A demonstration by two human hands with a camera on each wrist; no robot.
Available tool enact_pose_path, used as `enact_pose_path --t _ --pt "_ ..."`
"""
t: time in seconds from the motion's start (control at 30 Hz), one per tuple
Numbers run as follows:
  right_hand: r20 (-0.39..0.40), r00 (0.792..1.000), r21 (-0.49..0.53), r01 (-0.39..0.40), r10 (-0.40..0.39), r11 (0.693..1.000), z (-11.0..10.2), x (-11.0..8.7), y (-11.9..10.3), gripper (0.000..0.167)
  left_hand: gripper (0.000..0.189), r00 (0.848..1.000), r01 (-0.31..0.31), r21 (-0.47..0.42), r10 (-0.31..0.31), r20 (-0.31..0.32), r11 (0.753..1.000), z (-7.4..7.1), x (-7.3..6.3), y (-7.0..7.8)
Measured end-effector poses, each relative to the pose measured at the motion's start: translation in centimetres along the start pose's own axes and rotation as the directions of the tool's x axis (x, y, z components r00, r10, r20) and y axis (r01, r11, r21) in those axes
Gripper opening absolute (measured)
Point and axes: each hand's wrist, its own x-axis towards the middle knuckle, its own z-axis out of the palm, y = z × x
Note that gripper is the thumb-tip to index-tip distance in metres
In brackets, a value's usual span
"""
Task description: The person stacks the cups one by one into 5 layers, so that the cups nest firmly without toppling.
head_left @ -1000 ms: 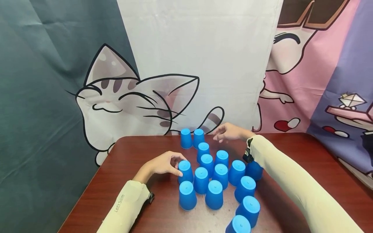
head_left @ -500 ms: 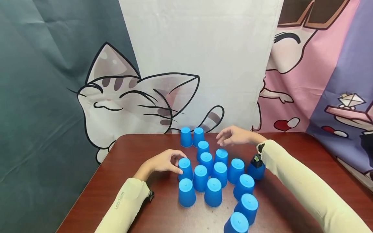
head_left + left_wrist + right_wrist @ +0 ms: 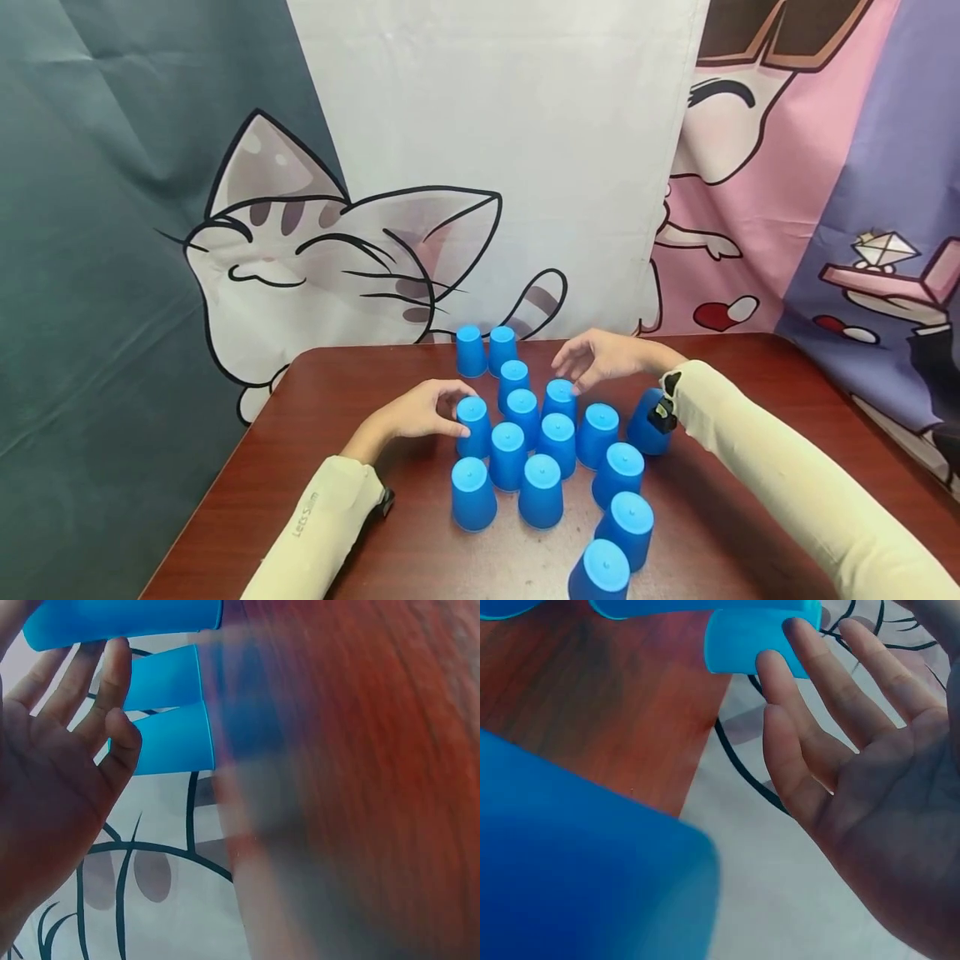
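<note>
Several plain blue cups stand upside down on the table. My left hand (image 3: 422,412) holds one blue cup (image 3: 474,429) at the group's left side, thumb on its near side and fingers curved behind it. In the left wrist view, its fingertips meet the side of that cup (image 3: 127,619). My right hand (image 3: 606,358) hovers by another blue cup (image 3: 560,402) farther back, thumb tip right at its top edge. The right wrist view shows its fingers (image 3: 851,705) spread and loosely bent with nothing between them.
On the dark red-brown table (image 3: 360,367), two cups stand side by side at the back edge. One cup (image 3: 649,423) sits under my right wrist, and a row of cups (image 3: 627,529) runs toward the front. A cartoon curtain (image 3: 570,167) hangs behind.
My right hand has shifted away from the two back cups, then lowered to the cup nearer the middle. My left hand keeps its hold, and the view has turned slightly right.
</note>
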Motion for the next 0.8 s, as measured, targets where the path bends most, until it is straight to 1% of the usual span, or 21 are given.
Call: enact_pose_path --t 0.07,0.17,0.27,0.37,0.47,0.57,0.7,0.8 --pt "0.004 1.000 -0.022 -0.007 0.007 1.000 0.2 0.1 0.0 0.045 0.050 1.000 0.001 0.023 0.000 -0.021 1.000 0.0 0.2 0.1" --pt "0.018 1.000 -0.044 -0.011 0.012 0.999 0.5 0.2 0.3 0.048 0.052 0.999 0.017 0.054 -0.014 -0.051 0.998 0.1 0.5 0.2" --pt "0.040 0.999 -0.061 -0.011 0.014 0.998 0.6 0.2 0.4 0.051 0.053 0.997 0.039 0.073 -0.034 -0.074 0.997 0.2 0.8 0.4" --pt "0.062 0.998 -0.070 -0.015 0.020 0.997 0.6 0.0 0.3 0.053 0.053 0.995 0.049 0.083 -0.041 -0.088 0.995 0.3 1.2 0.6" --pt "0.076 0.997 -0.088 -0.018 0.025 0.996 0.7 -0.1 0.2 0.050 0.054 0.994 0.055 0.092 -0.045 -0.104 0.994 0.5 1.5 0.7" --pt "0.091 0.996 -0.083 0.002 0.006 0.997 0.9 0.1 0.3 0.044 0.053 0.991 0.067 0.096 -0.055 -0.124 0.993 0.6 1.5 0.7" --pt "0.087 0.996 -0.076 0.007 0.000 0.997 1.1 0.2 0.3 0.041 0.054 0.988 0.074 0.102 -0.059 -0.143 0.992 0.7 1.8 0.6" --pt "0.064 0.998 -0.095 -0.010 0.017 0.995 0.9 0.0 0.4 0.041 0.054 0.987 0.075 0.106 -0.059 -0.147 0.991 0.7 2.0 0.6"
